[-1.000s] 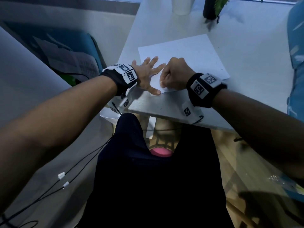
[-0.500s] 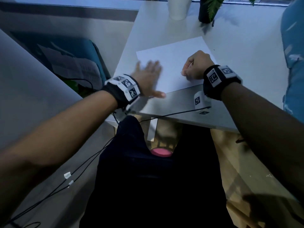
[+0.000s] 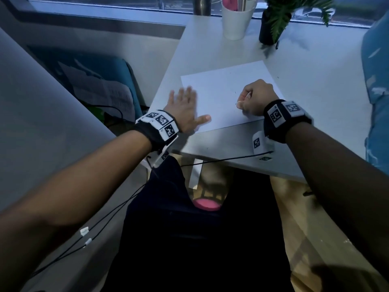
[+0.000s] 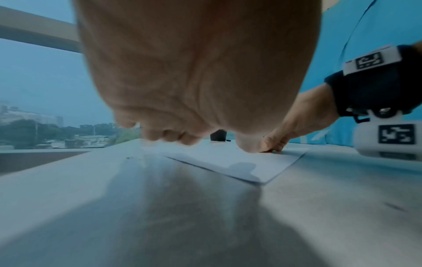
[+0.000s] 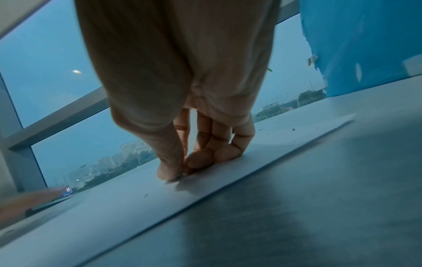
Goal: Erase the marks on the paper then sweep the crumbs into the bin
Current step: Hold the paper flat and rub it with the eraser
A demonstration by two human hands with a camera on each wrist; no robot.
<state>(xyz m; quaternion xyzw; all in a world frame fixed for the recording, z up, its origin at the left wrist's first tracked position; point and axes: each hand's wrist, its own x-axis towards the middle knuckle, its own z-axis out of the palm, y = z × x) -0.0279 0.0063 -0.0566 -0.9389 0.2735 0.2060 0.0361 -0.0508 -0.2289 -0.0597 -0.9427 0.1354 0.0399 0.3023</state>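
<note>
A white sheet of paper [image 3: 221, 91] lies on the white table [image 3: 315, 85]. My left hand [image 3: 183, 104] lies flat with straight fingers on the paper's left edge, thumb pointing right. My right hand [image 3: 252, 100] is curled on the paper's right part and pinches a small pale eraser [image 3: 248, 95] between thumb and fingers. In the right wrist view the fingertips [image 5: 200, 160] press down on the paper [image 5: 228, 180], and most of the eraser is hidden. A few dark crumbs [image 5: 292, 129] lie on the sheet. No bin is visible.
At the table's far end stand a white cup [image 3: 236, 20] and a dark potted plant [image 3: 271, 24], with a small black object [image 3: 277, 44] beside it. Blue fabric [image 3: 376, 81] borders the table on the right. A black cable [image 3: 221, 160] crosses the near table edge.
My right hand moved from the paper's near left corner to its right part. My left hand slid left to the paper's edge. The view tilted up.
</note>
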